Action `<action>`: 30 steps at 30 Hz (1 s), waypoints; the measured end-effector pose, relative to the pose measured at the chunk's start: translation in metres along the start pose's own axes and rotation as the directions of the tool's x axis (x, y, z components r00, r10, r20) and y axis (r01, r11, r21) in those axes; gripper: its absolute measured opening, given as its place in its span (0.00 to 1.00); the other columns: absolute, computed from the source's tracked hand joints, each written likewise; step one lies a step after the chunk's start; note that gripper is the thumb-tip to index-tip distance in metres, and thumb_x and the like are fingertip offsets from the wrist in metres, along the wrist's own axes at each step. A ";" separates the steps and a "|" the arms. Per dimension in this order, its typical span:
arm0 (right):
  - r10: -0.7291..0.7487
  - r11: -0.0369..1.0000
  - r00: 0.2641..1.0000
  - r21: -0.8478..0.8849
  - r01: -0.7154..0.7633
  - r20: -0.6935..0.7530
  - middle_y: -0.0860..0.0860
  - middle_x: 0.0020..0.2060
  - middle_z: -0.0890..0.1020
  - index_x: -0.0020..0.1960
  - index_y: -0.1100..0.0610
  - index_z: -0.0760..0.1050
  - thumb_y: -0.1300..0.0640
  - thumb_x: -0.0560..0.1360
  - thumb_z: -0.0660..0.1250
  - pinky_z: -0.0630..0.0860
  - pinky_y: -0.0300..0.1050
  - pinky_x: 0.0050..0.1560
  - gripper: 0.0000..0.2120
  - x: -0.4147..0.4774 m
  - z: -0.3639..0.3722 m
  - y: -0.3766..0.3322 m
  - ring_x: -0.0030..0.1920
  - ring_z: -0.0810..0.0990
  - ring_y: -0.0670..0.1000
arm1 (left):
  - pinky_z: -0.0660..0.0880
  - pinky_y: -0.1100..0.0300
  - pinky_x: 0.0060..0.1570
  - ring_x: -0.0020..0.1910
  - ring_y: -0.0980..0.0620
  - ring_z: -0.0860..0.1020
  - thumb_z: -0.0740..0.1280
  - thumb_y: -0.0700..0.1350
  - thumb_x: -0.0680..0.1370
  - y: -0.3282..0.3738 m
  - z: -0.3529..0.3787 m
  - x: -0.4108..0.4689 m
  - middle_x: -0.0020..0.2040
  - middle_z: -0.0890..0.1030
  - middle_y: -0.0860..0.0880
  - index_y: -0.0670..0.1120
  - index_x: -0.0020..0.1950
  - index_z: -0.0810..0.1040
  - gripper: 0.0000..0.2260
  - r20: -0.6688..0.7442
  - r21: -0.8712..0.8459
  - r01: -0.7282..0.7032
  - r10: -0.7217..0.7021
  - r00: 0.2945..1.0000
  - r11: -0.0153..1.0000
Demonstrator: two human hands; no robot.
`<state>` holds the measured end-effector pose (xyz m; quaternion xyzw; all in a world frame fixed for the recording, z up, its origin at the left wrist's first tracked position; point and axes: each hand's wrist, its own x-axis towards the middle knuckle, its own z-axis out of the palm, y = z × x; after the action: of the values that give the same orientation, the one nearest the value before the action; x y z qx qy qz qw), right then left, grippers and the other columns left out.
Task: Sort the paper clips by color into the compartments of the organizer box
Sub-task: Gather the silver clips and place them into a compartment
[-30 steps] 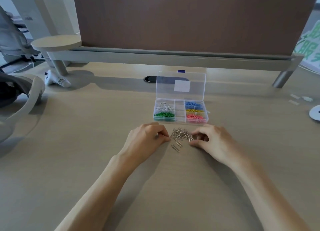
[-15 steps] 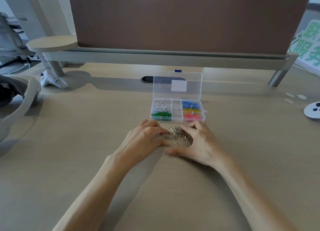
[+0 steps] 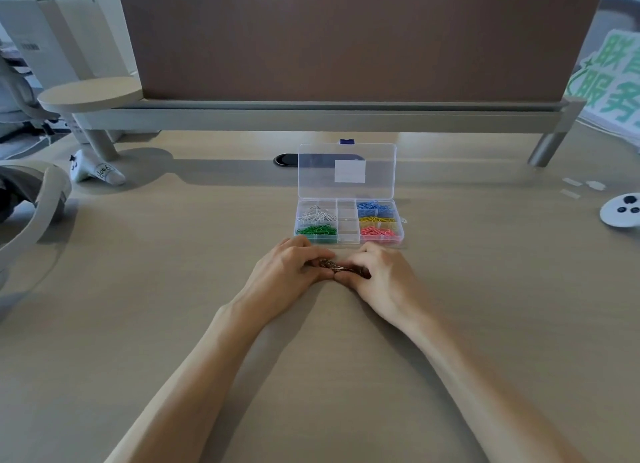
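A person's left hand (image 3: pixel 287 272) and right hand (image 3: pixel 384 275) are curling their fingers around one bunch of silver paper clips (image 3: pixel 330 265), squeezing it between them on the desk (image 3: pixel 173 289), probably so the loose clips lift together. The bunch is lying just in front of the one organizer box (image 3: pixel 348 241), whose lid (image 3: pixel 346 157) is standing open for filling. Five compartments (image 3: pixel 375 206) are holding sorted colours: white, green, blue, yellow, pink. The silver clips are too tangled to count.
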<state>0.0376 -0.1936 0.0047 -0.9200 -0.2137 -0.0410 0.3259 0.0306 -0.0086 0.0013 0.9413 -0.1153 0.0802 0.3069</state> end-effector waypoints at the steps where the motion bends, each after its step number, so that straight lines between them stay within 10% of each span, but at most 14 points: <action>1: -0.007 1.000 1.000 -0.004 0.007 -0.010 0.50 0.42 0.78 0.54 0.48 0.83 0.49 0.75 0.69 0.70 0.43 0.43 0.09 0.000 0.000 0.000 0.44 0.76 0.50 | 0.71 0.61 0.52 0.53 0.60 0.71 0.69 0.55 0.75 0.000 -0.001 -0.001 0.47 0.75 0.58 0.59 0.58 0.81 0.12 0.002 0.003 -0.014 0.014 1.000 1.000; 14: -0.131 0.991 0.964 -0.016 0.131 -0.232 0.49 0.37 0.78 0.45 0.57 0.83 0.59 0.74 0.71 0.61 0.32 0.39 0.02 -0.002 0.009 0.003 0.39 0.74 0.48 | 0.73 0.55 0.29 0.46 0.53 0.72 0.62 0.52 0.77 0.007 0.004 -0.002 0.42 0.76 0.55 0.51 0.42 0.82 0.11 -0.222 0.260 -0.255 0.315 0.923 0.931; 25: -0.076 0.990 0.943 0.089 0.110 -0.325 0.48 0.40 0.80 0.45 0.57 0.83 0.59 0.73 0.73 0.76 0.44 0.43 0.02 0.003 -0.010 0.007 0.42 0.78 0.47 | 0.72 0.57 0.34 0.45 0.56 0.70 0.71 0.46 0.75 0.010 -0.021 0.020 0.42 0.78 0.57 0.50 0.42 0.83 0.03 -0.241 0.226 -0.237 0.290 0.926 0.945; 30: 0.048 0.967 0.957 0.252 0.026 -0.285 0.46 0.40 0.82 0.44 0.54 0.84 0.58 0.72 0.73 0.69 0.29 0.39 0.01 -0.001 -0.010 0.010 0.39 0.77 0.40 | 0.69 0.62 0.39 0.46 0.57 0.71 0.71 0.49 0.75 0.004 -0.028 0.046 0.42 0.77 0.59 0.52 0.44 0.84 0.03 -0.281 0.041 -0.068 0.077 0.957 0.997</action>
<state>0.0412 -0.2073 0.0060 -0.8562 -0.1620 -0.1456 0.4684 0.0714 -0.0029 0.0360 0.9200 -0.1038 0.2266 0.3024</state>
